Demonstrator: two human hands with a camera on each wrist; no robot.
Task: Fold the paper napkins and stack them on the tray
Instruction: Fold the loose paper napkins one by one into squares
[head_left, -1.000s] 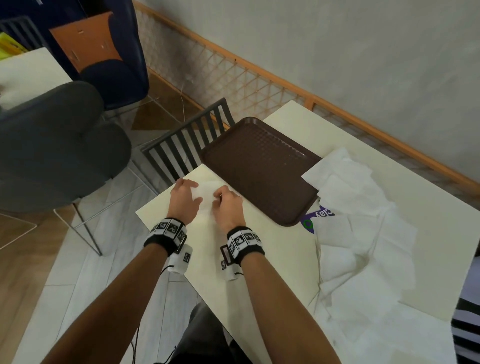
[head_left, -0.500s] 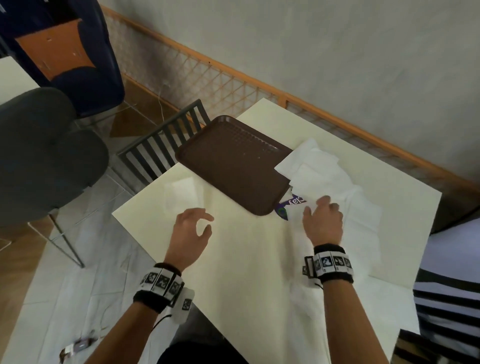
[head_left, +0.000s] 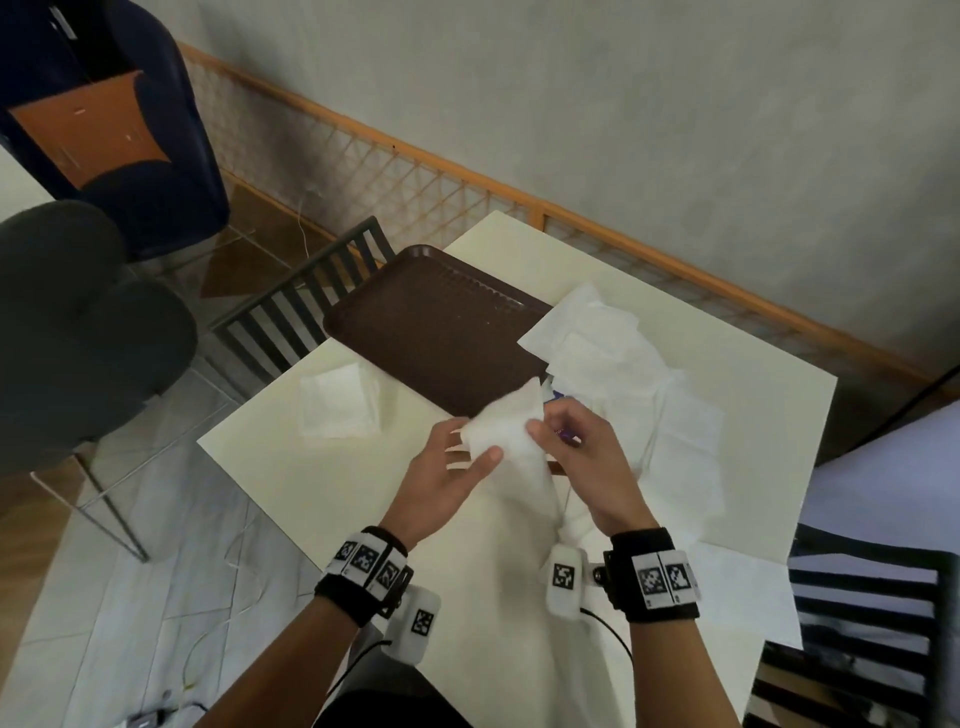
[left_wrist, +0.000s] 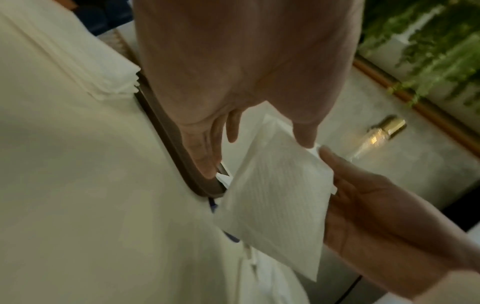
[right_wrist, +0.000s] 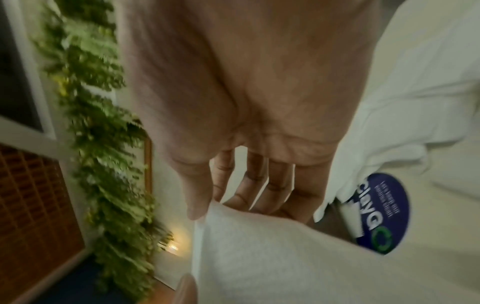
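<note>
Holding a white paper napkin (head_left: 506, 428) between both hands above the cream tabletop (head_left: 332, 483), a person works just in front of the near corner of the brown tray (head_left: 436, 332). Only the head view takes in the whole layout: the tray lies bare on the far left part of the tabletop, 1 folded napkin (head_left: 340, 402) rests on the tabletop just left of it, and a loose heap of unfolded napkins (head_left: 639, 395) spreads to the right, touching the tray's right edge. The left wrist view alone shows the held napkin's ribbed embossing and its hanging lower corner. The right wrist view alone shows a round blue sticker (right_wrist: 381, 214) on the tabletop, partly under the heap.

The left hand (head_left: 447, 475) sits palm inward, thumb pressed on the napkin's near face, fingers behind it. The right hand (head_left: 582, 457) pinches the napkin's right edge between thumb and curled fingers. Both wrists wear black bands with printed markers.

A slatted dark chair (head_left: 306, 306) stands at the tabletop's far left side; a wooden lattice rail (head_left: 467, 187) runs along the grey wall (head_left: 623, 104). Green foliage shows blurred in both wrist views.
</note>
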